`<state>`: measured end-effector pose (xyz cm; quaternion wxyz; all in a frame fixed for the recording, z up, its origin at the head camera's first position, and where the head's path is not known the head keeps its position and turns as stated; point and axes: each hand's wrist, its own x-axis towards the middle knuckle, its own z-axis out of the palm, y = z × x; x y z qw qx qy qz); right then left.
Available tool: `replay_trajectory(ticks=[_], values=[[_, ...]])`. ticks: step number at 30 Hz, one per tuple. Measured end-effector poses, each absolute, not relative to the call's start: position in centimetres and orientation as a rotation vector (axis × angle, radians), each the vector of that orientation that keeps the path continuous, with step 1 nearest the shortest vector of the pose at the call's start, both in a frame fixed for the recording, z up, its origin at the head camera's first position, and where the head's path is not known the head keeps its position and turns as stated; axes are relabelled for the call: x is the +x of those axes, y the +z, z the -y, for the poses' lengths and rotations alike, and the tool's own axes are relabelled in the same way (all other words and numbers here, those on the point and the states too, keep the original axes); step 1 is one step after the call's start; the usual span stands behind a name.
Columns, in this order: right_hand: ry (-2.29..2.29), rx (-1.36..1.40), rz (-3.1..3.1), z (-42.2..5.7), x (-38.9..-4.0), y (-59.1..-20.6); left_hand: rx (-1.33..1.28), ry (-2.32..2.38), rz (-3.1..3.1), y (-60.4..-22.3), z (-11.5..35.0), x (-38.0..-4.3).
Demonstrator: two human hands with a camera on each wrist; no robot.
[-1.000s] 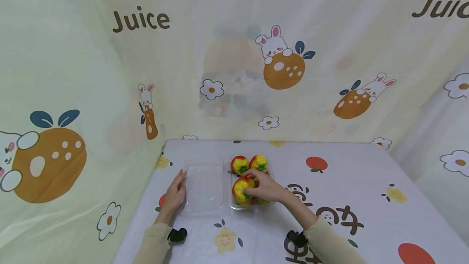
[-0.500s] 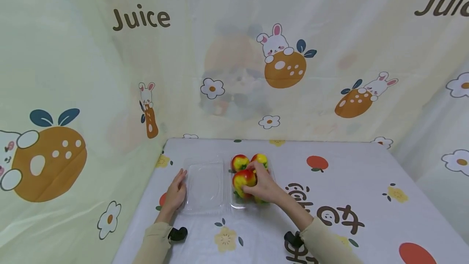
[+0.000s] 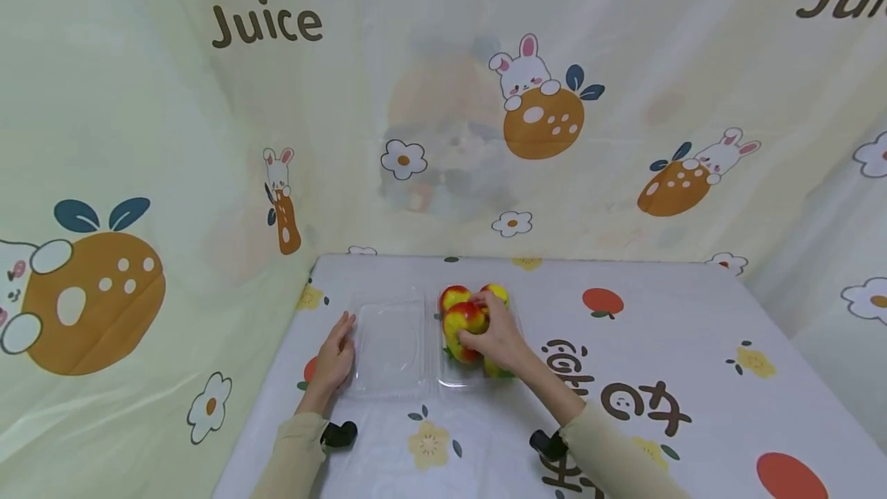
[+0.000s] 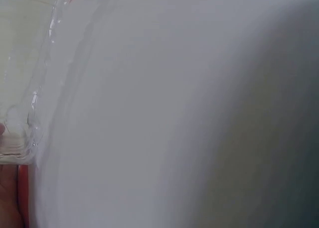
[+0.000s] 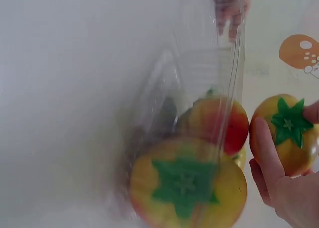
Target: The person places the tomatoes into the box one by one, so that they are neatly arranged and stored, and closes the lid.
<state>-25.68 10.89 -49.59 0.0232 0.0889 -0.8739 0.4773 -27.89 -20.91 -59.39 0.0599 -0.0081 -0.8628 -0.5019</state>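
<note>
A clear plastic clamshell box lies opened flat on the table, its lid (image 3: 389, 353) at the left and its fruit-filled base (image 3: 456, 384) at the right. My left hand (image 3: 335, 360) touches the lid's left edge with fairly straight fingers. With thumb and fingers, my right hand (image 3: 500, 339) grips a red-and-yellow fruit (image 3: 463, 323) (image 5: 268, 107) that has a green star-shaped leaf cap. It is raised over the base. Two similar fruits show behind it, a left one (image 3: 454, 297) and a right one (image 3: 497, 292). Another fruit (image 5: 187, 208) sits near the base's front right, mostly behind my right hand in the head view.
A white tablecloth (image 3: 624, 353) printed with flowers, fruit and lettering covers the table. Behind and left of it hang patterned curtains (image 3: 450, 137). Black wrist straps (image 3: 339, 434) with cameras sit on both wrists.
My right hand, gripping the fruit, has moved up and slightly away from me, turning the fruit a little. My left hand keeps its place at the lid. The head view has tilted slightly downward.
</note>
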Motion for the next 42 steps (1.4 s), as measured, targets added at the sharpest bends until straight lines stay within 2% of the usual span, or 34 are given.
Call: replay_trajectory(ticks=[4,9,30,42], values=[[1.576,0.170,2.666,-10.4,-25.5,-49.5,-0.024,-1.508,2.609,-59.3,20.9,-28.1],[1.596,0.185,2.618,-10.2,-25.3,-49.5,-0.026,-1.499,2.611,-59.5,20.9,-28.1],[0.890,0.874,2.910,-11.3,-24.2,-50.4,-0.044,-1.518,2.596,-59.6,20.7,-28.0],[0.784,0.911,2.885,-12.0,-23.8,-50.4,-0.044,-1.627,2.622,-58.5,21.1,-28.0]])
